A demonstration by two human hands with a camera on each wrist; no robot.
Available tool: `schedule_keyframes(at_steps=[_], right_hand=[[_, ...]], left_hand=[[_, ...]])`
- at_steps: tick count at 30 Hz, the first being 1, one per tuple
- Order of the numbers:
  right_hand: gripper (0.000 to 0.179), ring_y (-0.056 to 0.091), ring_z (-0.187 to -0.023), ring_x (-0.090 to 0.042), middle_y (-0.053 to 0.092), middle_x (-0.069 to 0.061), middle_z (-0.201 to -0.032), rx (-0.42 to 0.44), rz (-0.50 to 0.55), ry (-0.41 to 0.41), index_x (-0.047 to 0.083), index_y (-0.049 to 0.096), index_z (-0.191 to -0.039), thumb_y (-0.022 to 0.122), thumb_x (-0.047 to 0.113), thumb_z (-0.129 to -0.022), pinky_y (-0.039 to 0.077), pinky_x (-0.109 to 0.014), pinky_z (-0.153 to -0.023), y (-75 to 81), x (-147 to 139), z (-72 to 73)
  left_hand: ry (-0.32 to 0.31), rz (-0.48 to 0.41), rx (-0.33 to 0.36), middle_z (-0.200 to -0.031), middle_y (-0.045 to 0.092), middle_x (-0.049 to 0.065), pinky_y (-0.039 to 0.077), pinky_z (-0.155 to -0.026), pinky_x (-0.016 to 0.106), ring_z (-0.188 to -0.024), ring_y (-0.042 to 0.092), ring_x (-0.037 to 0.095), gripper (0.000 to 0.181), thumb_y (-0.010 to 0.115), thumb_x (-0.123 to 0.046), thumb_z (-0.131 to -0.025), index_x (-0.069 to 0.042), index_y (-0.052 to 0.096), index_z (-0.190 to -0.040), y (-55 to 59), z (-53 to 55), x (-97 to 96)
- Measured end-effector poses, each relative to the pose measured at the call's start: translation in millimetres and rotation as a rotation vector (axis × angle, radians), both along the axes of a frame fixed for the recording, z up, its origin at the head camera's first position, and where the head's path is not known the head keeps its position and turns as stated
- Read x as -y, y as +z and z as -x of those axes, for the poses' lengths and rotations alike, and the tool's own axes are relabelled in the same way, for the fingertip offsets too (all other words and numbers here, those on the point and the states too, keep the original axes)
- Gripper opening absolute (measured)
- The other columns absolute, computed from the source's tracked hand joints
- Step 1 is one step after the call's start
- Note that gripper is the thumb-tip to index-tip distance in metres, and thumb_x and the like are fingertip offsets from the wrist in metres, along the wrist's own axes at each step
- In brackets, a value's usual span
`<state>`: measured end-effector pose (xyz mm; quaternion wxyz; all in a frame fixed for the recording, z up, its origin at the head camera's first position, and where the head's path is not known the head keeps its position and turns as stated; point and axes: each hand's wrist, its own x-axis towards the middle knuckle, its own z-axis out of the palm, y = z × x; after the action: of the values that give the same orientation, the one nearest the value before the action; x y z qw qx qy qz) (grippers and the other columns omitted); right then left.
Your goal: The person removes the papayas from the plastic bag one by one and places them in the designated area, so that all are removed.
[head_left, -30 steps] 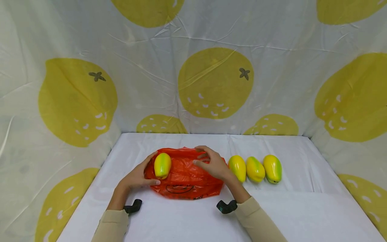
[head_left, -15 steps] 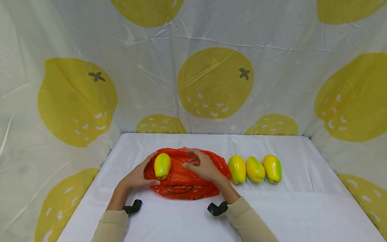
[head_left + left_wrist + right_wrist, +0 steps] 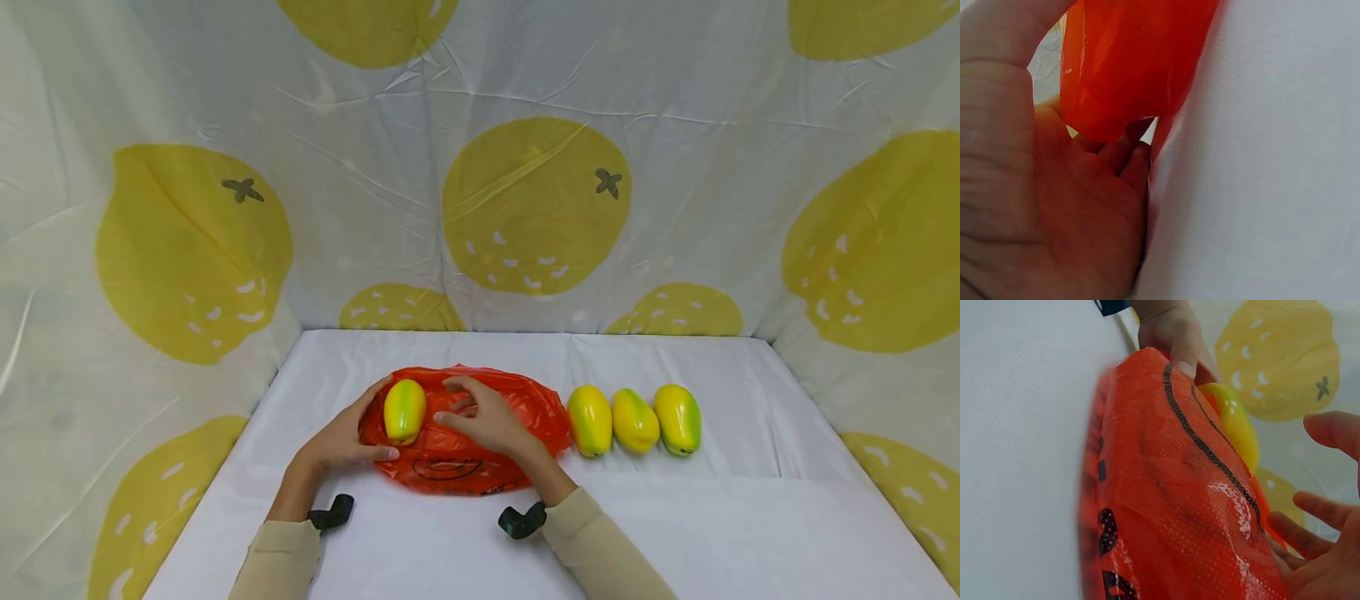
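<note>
A yellow-green mango [image 3: 404, 412] lies at the left end of a red plastic bag [image 3: 543, 417] on the table. My left hand [image 3: 341, 433] holds that end of the bag, thumb in front and fingers round behind. In the left wrist view the bag [image 3: 1129, 69] sits in the cupped palm, with some fingers hidden behind it. Over the middle of the bag is my right hand [image 3: 483, 417], its thumb and fingers spread apart with nothing between them. The right wrist view shows the mango [image 3: 1238, 428] beyond the bag, apart from this hand's fingers.
Three more yellow-green mangoes [image 3: 635, 420] lie in a row just right of the bag, on the white tablecloth [image 3: 750, 533]. A lemon-printed cloth [image 3: 360, 225] hangs at the back and sides. Each wrist wears a black device [image 3: 522, 520].
My right hand has moved left over the bag, closer to the mango on it. The bag's right end has come into view. My left hand and the mangoes have stayed in place.
</note>
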<state>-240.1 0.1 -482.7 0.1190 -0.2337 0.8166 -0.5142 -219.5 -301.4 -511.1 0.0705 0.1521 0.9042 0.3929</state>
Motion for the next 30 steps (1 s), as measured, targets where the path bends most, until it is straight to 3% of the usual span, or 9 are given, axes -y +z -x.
schedule_keyframes(at_steps=[8,21,30], right_hand=[[0.072,0.064,-0.118,-0.02,0.056,-0.002,-0.148,0.008,-0.021,-0.013,0.02,0.048,-0.151,0.073,0.053,-0.091,0.06,-0.038,-0.094,-6.2,14.9,-0.5],[0.082,0.065,-0.106,-0.015,0.059,-0.003,-0.143,0.052,-0.068,-0.053,0.022,0.045,-0.152,0.074,0.061,-0.086,0.061,-0.032,-0.08,-11.9,38.9,-0.5],[0.086,0.063,-0.099,-0.012,0.058,0.0,-0.14,0.055,-0.087,-0.068,0.02,0.042,-0.153,0.074,0.063,-0.086,0.059,-0.028,-0.079,-13.9,51.6,0.3]], left_hand=[[-0.018,0.01,-0.045,-0.168,0.029,0.013,0.028,-0.117,0.074,-0.151,0.032,0.043,0.121,0.089,-0.05,-0.072,-0.031,0.015,-0.166,-3.9,1.2,1.1],[-0.008,-0.001,-0.029,-0.168,0.03,0.011,0.03,-0.116,0.074,-0.151,0.033,0.042,0.12,0.09,-0.05,-0.072,-0.035,0.016,-0.165,-4.7,1.3,3.3],[-0.031,-0.006,-0.04,-0.168,0.03,0.013,0.03,-0.116,0.073,-0.15,0.034,0.043,0.119,0.089,-0.049,-0.073,-0.032,0.016,-0.166,-3.3,0.7,1.2]])
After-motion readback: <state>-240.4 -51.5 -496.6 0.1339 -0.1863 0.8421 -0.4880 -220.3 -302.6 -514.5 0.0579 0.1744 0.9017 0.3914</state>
